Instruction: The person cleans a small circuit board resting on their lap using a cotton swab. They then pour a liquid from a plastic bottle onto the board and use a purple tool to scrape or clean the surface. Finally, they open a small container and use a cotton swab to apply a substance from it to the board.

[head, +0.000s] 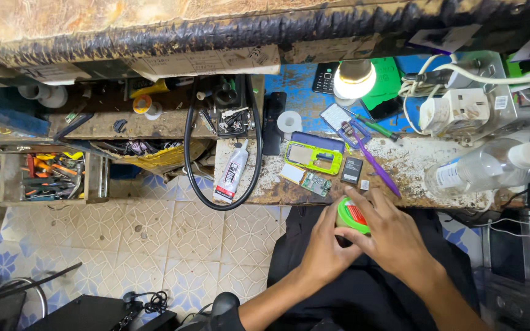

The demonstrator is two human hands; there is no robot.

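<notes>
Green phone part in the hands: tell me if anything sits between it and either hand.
Nothing visible does. The left hand and the right hand both already grip the green phone part directly, above the lap, just off the workbench edge.

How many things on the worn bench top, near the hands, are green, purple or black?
Green: 2, phone frame, round piece held by left hand and right hand
Purple: 1, tool
Black: 1, small battery
Total: 4

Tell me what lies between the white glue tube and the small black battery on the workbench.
In the head view, between the white glue tube and the small black battery lie an opened lime-green phone shell and a small green circuit board.
</notes>
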